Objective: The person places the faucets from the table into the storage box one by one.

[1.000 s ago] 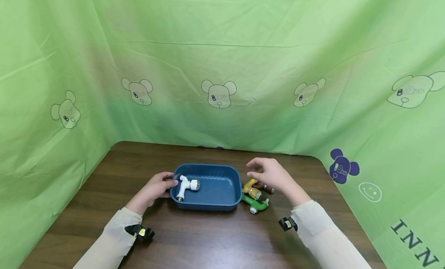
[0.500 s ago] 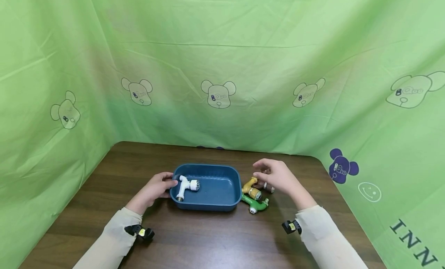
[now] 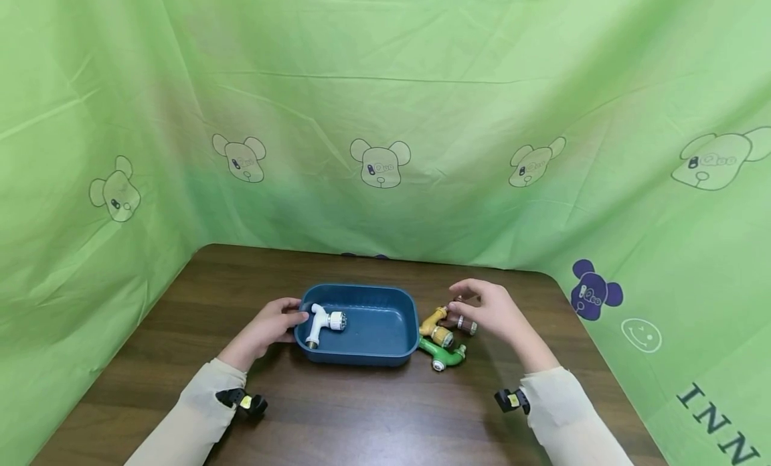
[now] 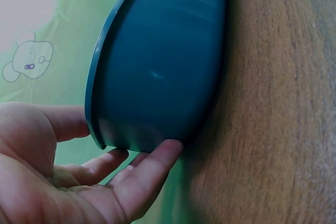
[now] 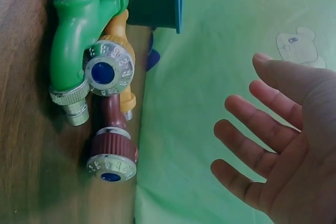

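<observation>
A blue plastic basin stands mid-table. My left hand holds its left end, thumb over the rim and fingers against the outer wall. Inside, at the left, lies a white faucet with a ribbed knob. Just right of the basin a yellow faucet, a green faucet and a brown faucet lie close together. My right hand hovers over the brown one and partly hides it in the head view. In the right wrist view its fingers are spread and hold nothing.
The brown wooden table has its back edge against a green curtain printed with bear heads, which also hangs at both sides. Black wrist cameras sit at both sleeves.
My right hand has moved a little to the right, from near the yellow faucet to over the brown one. My left hand and the basin have stayed in place.
</observation>
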{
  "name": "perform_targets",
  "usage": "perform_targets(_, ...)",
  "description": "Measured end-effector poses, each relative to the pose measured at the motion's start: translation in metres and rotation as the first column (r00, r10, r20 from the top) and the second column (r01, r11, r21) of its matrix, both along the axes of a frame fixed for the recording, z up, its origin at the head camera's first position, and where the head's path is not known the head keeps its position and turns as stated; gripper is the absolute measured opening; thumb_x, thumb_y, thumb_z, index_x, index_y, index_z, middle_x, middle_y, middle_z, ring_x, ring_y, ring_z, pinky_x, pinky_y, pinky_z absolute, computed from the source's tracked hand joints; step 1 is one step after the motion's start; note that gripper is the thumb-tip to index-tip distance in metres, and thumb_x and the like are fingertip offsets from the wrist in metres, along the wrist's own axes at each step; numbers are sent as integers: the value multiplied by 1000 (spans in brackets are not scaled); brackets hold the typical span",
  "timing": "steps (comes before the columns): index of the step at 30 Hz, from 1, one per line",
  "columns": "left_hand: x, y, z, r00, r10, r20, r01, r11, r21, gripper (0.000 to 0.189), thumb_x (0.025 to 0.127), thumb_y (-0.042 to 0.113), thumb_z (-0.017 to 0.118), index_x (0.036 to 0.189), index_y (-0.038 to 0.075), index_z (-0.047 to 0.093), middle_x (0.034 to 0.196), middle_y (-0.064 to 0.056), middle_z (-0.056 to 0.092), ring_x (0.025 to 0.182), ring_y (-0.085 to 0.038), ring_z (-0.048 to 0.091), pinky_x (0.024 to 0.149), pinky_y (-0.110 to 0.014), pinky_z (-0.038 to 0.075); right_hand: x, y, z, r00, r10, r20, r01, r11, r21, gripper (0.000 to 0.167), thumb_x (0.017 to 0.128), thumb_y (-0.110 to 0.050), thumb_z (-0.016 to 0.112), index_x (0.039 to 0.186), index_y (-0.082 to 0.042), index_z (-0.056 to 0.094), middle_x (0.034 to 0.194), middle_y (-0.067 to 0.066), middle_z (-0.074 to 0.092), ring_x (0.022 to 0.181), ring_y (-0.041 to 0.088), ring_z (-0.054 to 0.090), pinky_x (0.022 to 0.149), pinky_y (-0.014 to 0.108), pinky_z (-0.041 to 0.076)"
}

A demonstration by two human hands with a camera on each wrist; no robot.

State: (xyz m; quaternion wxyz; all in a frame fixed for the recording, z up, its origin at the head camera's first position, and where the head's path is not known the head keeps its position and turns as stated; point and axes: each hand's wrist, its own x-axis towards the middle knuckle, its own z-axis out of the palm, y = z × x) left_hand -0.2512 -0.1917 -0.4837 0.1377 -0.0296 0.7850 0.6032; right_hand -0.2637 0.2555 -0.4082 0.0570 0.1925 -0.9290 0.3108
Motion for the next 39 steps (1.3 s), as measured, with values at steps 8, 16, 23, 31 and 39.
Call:
perform_targets(8, 0, 1, 1, 1000, 2, 2, -2, 1000, -4, 52, 103, 18, 62, 148, -3, 45, 143, -25, 54, 117, -32, 63, 86, -46, 62, 4, 12, -8, 999, -32, -13, 32, 999, -10, 29, 92, -23, 78, 118, -12, 72, 109, 6, 75, 108, 32, 68, 97, 56, 51)
perform_targets(16, 1, 1, 0, 1000, 4, 7, -4, 1000, -4, 51, 104, 17, 61, 148, -3, 45, 142, -25, 54, 117, -31, 63, 86, -46, 62, 9, 18, -12, 998, -48, -27, 48, 999, -26, 31, 92, -22, 78, 118, -7, 71, 113, 12, 75, 110, 32, 67, 98, 58, 50)
perform_targets(23, 1, 2, 0, 1000, 5, 11, -5, 1000, -1, 51, 104, 17, 61, 148, -4, 45, 142, -25, 54, 117, -31, 63, 85, -45, 62, 13, 26, -15, 998, -54, -42, 53, 998, -38, 34, 92, -22, 78, 121, -7, 70, 116, 13, 74, 110, 34, 67, 98, 58, 51)
perform_targets(31, 1, 1, 3, 1000, -2, 13, 2, 1000, 15, 50, 103, 17, 61, 146, -4, 47, 139, -25, 56, 114, -31, 64, 84, -45, 62, 14, 33, -19, 996, -77, -48, 75, 996, -43, 34, 92, -22, 78, 123, -10, 69, 117, 11, 73, 111, 33, 66, 100, 57, 49)
perform_targets(39, 1, 1, 3, 1000, 4, 11, -4, 1000, 7, 49, 103, 17, 61, 146, -4, 47, 139, -25, 56, 112, -29, 65, 84, -45, 62, 16, 38, -23, 994, -95, -49, 92, 994, -55, 36, 92, -22, 78, 123, -7, 69, 117, 15, 73, 110, 35, 66, 100, 59, 49)
